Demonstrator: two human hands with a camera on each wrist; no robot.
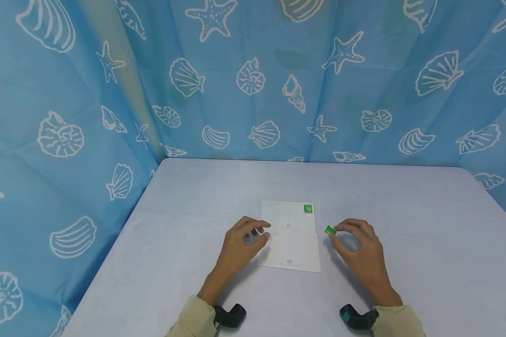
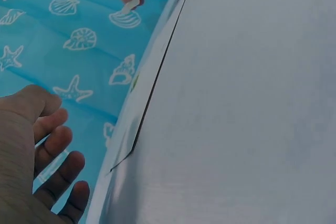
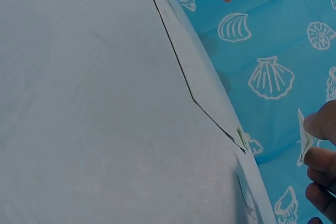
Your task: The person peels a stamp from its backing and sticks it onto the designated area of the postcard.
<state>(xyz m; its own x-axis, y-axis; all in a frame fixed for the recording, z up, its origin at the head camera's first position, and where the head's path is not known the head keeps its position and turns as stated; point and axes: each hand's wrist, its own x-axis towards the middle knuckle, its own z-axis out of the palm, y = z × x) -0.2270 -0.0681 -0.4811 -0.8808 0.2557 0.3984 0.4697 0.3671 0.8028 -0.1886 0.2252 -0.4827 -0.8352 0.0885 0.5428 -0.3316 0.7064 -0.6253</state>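
My right hand (image 1: 364, 255) pinches a small green postage stamp (image 1: 330, 230) between thumb and fingertips, just right of two white cards. In the right wrist view the stamp (image 3: 303, 135) is seen nearly edge-on, held up off the table. The farther white card (image 1: 284, 213) bears another green stamp (image 1: 308, 208) in its top right corner. Directly below it lies the nearer white card (image 1: 295, 248), with small print near its lower edge and no stamp showing. My left hand (image 1: 240, 243) hovers by the cards' left edges, its fingers loosely bent around nothing.
A white cloth covers the table (image 1: 438, 224) under the cards. Behind it and along the sides hangs a blue curtain (image 1: 236, 112) with shell and starfish prints. Black devices (image 1: 231, 316) are strapped at both wrists.
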